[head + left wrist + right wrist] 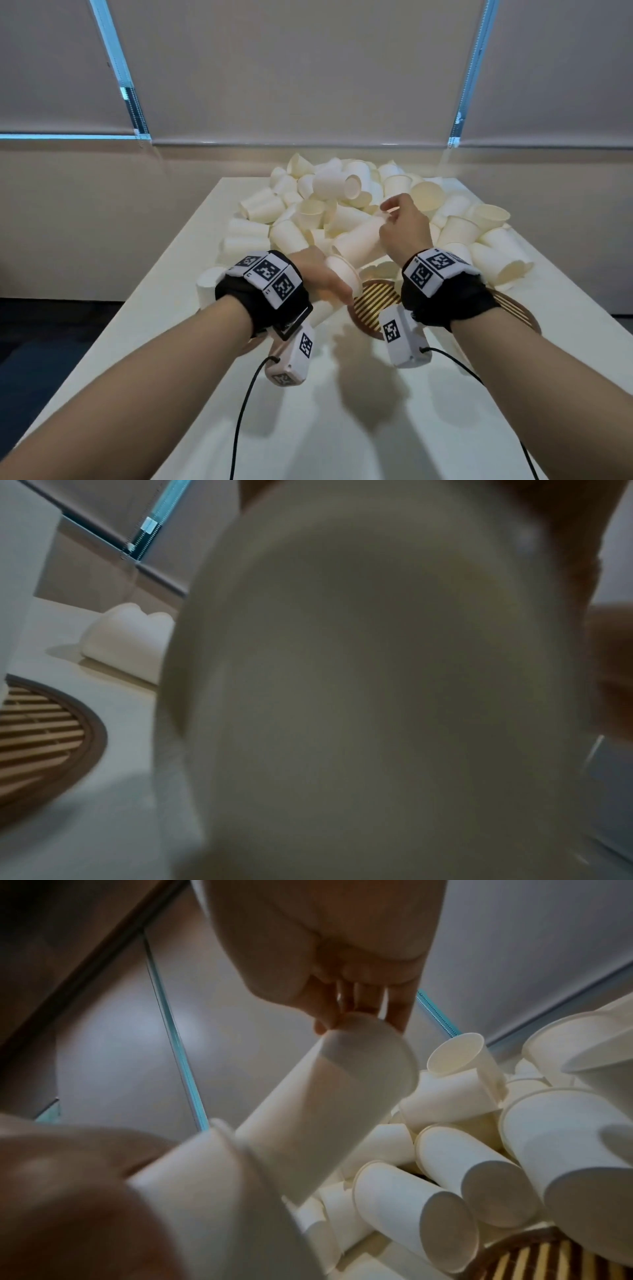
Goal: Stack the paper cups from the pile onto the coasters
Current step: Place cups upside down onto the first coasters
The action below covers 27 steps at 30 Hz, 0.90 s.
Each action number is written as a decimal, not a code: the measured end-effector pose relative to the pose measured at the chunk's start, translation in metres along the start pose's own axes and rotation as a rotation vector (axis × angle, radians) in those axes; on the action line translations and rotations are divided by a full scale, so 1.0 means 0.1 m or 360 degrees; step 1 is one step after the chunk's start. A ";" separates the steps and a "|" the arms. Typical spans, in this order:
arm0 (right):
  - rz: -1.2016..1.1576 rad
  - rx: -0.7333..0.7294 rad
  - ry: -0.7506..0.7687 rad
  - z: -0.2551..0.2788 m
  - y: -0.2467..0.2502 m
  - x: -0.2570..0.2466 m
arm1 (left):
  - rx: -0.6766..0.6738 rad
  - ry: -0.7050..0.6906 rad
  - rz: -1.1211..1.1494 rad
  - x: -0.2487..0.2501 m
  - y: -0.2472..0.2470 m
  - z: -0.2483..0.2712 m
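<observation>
Nearest me, the round coasters (371,301), brown with thin stripes, sat on the smooth white table (342,428) with no cups that I could see standing on them. So I think the job had hardly begun. Just above them the left hand (320,274) curled round a held cup (342,274). A second cup (359,236) poked into its open mouth, pinched at its flat bottom by the right hand (404,226). Behind lay the pile (342,205), lots of thin, cream, round paper cups tipped every way, waiting.
</observation>
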State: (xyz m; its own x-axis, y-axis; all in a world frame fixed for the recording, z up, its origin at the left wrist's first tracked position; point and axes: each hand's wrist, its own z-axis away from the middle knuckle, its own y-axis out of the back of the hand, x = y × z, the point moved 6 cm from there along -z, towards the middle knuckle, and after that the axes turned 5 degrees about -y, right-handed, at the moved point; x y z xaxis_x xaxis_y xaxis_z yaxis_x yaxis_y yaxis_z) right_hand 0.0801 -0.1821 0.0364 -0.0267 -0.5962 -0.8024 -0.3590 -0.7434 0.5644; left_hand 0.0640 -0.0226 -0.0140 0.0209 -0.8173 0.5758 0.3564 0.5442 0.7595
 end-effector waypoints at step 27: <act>-0.0281 -0.0682 -0.0783 0.08 -0.18 0.82 | 0.0218 -0.0338 0.0109 0.64 0.03 -0.32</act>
State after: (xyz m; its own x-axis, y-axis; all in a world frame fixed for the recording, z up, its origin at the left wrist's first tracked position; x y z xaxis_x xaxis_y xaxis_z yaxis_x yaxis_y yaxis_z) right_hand 0.0770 -0.2154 -0.0408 -0.4595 -0.3226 -0.8275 0.0023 -0.9321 0.3622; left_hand 0.0963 -0.0798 0.0155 -0.1612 -0.7273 0.6671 0.2308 0.6294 0.7420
